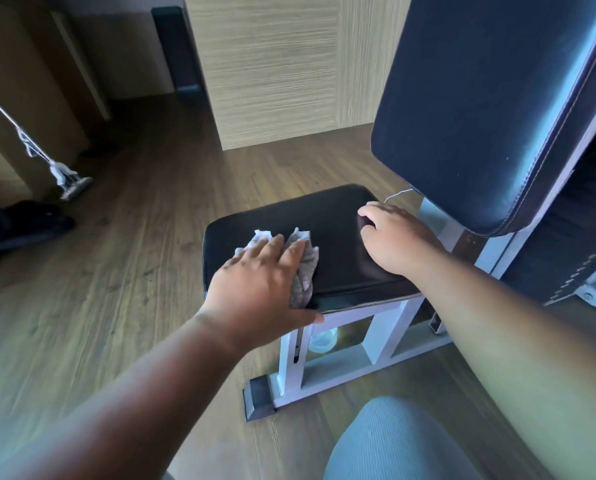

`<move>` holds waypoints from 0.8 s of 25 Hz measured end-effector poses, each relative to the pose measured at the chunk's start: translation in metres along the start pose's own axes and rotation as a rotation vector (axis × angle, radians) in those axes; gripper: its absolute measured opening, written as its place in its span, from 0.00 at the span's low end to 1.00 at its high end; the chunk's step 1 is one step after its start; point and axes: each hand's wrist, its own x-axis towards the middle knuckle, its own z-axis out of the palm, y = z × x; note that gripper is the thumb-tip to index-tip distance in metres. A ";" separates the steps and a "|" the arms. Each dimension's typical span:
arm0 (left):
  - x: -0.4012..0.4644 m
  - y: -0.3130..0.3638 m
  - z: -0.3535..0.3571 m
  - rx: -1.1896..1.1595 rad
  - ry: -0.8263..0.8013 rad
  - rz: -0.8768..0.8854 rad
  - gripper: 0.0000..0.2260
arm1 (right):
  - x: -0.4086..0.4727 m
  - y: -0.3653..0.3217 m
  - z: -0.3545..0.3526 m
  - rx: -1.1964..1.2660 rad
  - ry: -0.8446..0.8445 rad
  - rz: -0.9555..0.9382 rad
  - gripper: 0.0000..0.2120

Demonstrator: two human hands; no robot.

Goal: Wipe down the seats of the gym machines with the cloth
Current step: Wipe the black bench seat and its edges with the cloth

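A wood-plank floor [123, 258] surrounds a white-framed gym machine. On its black padded seat [338, 237], the left hand [255, 285] presses flat, fingers spread, on the crumpled grey-white cloth [305, 268] at the near-left part. The right hand [393, 237] curls over the seat's right edge, bracing. Wiping looks midway; the upright black backrest [476, 109] and other machines likely remain.

My left hand [258, 282] lies flat, fingers spread, on a crumpled pale cloth [303, 263], pressing it against the black padded seat [334, 233]. Cloth edges show past my fingertips and beside the palm. My right hand [393, 237] rests on the seat's far right edge, fingers curled over it, near the base of the upright black backrest [480, 109]. White metal frame [386, 327] under the seat stands on wood floor [116, 254].
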 end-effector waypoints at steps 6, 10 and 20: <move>0.025 0.041 0.004 -0.019 -0.017 0.122 0.48 | -0.001 -0.001 -0.001 -0.013 0.015 -0.014 0.15; 0.001 -0.004 0.002 0.005 0.014 0.059 0.47 | -0.005 0.001 -0.004 -0.039 -0.032 -0.015 0.14; 0.014 0.004 0.003 -0.065 -0.007 0.085 0.48 | -0.005 -0.002 -0.002 -0.068 -0.013 -0.003 0.14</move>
